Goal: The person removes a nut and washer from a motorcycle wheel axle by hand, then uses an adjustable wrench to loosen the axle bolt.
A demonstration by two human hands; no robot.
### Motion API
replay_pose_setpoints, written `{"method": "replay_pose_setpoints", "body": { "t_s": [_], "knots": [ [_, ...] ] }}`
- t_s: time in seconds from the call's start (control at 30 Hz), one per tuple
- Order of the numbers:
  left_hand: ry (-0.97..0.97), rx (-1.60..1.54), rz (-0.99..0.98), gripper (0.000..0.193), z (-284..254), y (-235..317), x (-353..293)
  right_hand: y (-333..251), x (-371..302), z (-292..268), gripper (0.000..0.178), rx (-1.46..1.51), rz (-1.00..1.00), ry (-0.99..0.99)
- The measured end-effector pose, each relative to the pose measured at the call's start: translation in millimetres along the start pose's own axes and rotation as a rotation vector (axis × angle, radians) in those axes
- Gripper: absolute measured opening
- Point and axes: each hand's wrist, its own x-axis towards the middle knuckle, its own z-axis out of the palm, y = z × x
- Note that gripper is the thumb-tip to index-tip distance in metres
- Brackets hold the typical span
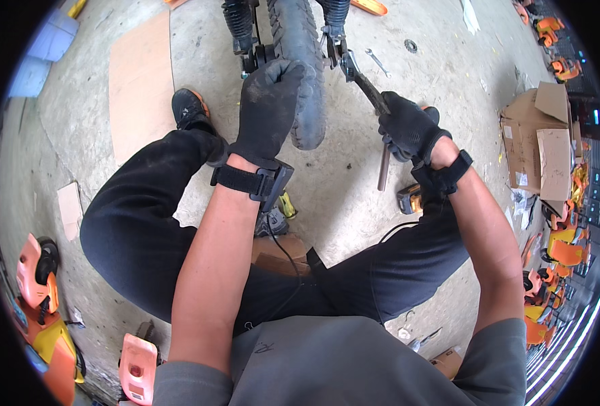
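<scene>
Black rubber tyre [296, 40] at top centre, between two ribbed shock absorbers [238, 26]; likely heavy, firm and grippy through the tread, best taken across both sidewalls. Next, gloved left grip [268, 101], curled at the tyre's left edge; cannot tell whether clamped on anything. Then gloved right grip [411, 127], clamped on a dark wrench [370, 91] slanting up toward the right fork end [336, 49], with a metal rod [384, 170] jutting below. Probably stiff and solid, slippery if oily; best held far back along the handle. Smallest, a loose spanner [377, 62] and toothed ring [410, 46] on the concrete floor [344, 193].
</scene>
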Motion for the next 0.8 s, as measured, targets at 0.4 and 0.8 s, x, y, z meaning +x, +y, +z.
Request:
{"method": "replay_pose_setpoints", "body": {
  "t_s": [0.4,0.8],
  "knots": [
    [0.019,-0.04,-0.098,0.018,11.8,11.4,-1.1,122.0,88.0,134.1,0.027,0.08,0.123,0.09],
    [0.028,-0.042,-0.208,0.014,16.3,21.3,-7.2,144.5,187.6,190.9,0.029,0.149,0.169,0.197]
  ]
}}
